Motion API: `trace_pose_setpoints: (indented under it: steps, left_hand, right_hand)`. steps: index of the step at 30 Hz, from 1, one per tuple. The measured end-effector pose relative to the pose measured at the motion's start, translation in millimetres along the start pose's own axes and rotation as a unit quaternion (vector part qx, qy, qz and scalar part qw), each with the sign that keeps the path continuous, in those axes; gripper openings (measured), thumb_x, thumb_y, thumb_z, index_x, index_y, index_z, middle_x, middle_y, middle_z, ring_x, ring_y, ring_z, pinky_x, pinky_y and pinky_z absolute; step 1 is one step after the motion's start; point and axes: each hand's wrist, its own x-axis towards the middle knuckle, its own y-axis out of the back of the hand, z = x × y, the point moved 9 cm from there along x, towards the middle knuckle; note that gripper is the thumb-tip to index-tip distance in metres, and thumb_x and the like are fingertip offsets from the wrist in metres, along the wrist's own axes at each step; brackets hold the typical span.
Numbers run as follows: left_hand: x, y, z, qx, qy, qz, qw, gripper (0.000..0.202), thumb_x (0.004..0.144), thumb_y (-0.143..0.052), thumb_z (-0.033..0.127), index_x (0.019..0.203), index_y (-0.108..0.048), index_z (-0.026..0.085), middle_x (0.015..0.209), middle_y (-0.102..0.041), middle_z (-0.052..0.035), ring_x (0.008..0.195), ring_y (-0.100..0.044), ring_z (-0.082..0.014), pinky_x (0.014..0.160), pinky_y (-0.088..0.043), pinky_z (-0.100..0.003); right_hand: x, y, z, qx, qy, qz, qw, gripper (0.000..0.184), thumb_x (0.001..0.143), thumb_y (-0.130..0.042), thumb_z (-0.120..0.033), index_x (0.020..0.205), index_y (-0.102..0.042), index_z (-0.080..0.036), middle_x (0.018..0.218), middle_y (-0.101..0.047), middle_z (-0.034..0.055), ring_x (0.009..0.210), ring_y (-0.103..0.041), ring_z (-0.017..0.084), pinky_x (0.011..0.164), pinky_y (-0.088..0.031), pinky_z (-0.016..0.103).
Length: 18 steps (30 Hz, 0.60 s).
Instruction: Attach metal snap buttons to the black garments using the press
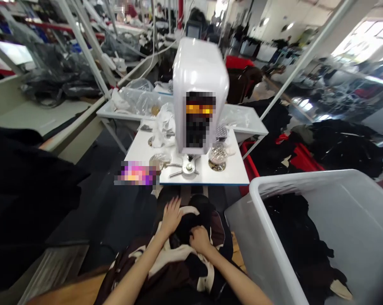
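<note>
My left hand point(171, 217) lies flat with fingers stretched out on a black garment point(194, 218) bunched in my lap. My right hand point(200, 238) is closed, its fingers curled into the same black cloth just to the right. Under the garment shows brown clothing with cream stripes point(178, 262). In front of me stands a white press machine point(199, 93) on a small white table point(232, 173), its round die point(188, 167) at the table's front edge.
A large white plastic bin point(353, 212) with black garments stands at my right. A small dish of metal parts point(217, 157) and plastic bags point(162, 125) sit on the table. Dark cloth lies piled at left, red crates with black cloth at right.
</note>
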Motion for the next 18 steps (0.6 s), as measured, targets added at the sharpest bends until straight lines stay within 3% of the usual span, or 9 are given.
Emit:
trace_pose_setpoints:
  steps: [1,3,6,9,14,16,18]
  left_hand:
    - [2,-22.0,-8,0.022,-0.002,-0.014,1.000,0.034,0.086,-0.039,0.017,0.105,-0.067,0.011,0.127,-0.057,-0.0177,0.127,-0.043,-0.0318,0.105,-0.031,-0.054]
    - [1,-66.6,-37,0.122,0.017,-0.061,0.991,0.036,0.085,-0.038,0.013,0.104,-0.068,0.017,0.127,-0.059,-0.0112,0.132,-0.037,-0.0319,0.109,-0.024,-0.056]
    - [1,-105.1,-77,0.188,-0.002,-0.062,0.980,0.037,0.088,-0.036,0.016,0.103,-0.070,0.021,0.125,-0.061,-0.0028,0.136,-0.032,-0.0294,0.113,-0.020,-0.051]
    - [4,-115.8,-94,0.199,-0.015,-0.048,0.979,0.038,0.089,-0.036,0.020,0.103,-0.071,0.024,0.122,-0.063,0.0005,0.135,-0.033,-0.0285,0.112,-0.022,-0.050]
    - [7,-118.8,-91,0.194,-0.014,-0.057,0.979,0.037,0.086,-0.037,0.021,0.101,-0.071,0.026,0.120,-0.064,0.0013,0.135,-0.034,-0.0292,0.111,-0.025,-0.050]
    - [8,-119.5,-91,0.180,-0.009,-0.056,0.982,0.040,0.086,-0.036,0.020,0.106,-0.069,0.025,0.121,-0.064,0.0003,0.135,-0.034,-0.0292,0.112,-0.023,-0.052]
    - [8,-121.2,-93,0.136,0.003,-0.077,0.988,0.045,0.086,-0.032,0.019,0.116,-0.064,0.027,0.125,-0.061,-0.0005,0.132,-0.040,-0.0281,0.113,-0.021,-0.054]
  right_hand:
    - [0,1,1,0.004,-0.003,0.009,1.000,0.031,0.076,-0.046,-0.017,0.095,-0.071,-0.014,0.099,-0.071,0.0095,0.098,-0.063,0.022,0.088,-0.038,0.027]
    - [2,-1,6,0.016,-0.012,0.027,0.999,0.032,0.073,-0.047,-0.016,0.093,-0.072,-0.018,0.097,-0.072,0.0062,0.096,-0.064,0.021,0.085,-0.039,0.026]
    - [10,-9,19,0.057,-0.028,0.053,0.997,0.035,0.068,-0.047,-0.017,0.092,-0.072,-0.021,0.097,-0.072,0.0055,0.097,-0.065,0.022,0.085,-0.041,0.027]
    - [19,-16,27,0.073,-0.031,0.055,0.995,0.037,0.064,-0.048,-0.020,0.092,-0.073,-0.023,0.098,-0.072,0.0062,0.098,-0.065,0.024,0.086,-0.042,0.028]
    - [17,-15,32,0.085,-0.035,0.044,0.995,0.036,0.064,-0.049,-0.021,0.090,-0.073,-0.023,0.096,-0.072,0.0073,0.097,-0.065,0.025,0.087,-0.043,0.029]
    - [11,-8,33,0.092,-0.042,0.054,0.993,0.037,0.063,-0.049,-0.019,0.091,-0.072,-0.024,0.097,-0.072,0.0058,0.098,-0.064,0.025,0.088,-0.043,0.029]
    - [4,-4,24,0.118,-0.020,0.025,0.993,0.040,0.062,-0.050,-0.018,0.095,-0.071,-0.028,0.100,-0.072,0.0027,0.098,-0.064,0.023,0.084,-0.045,0.027]
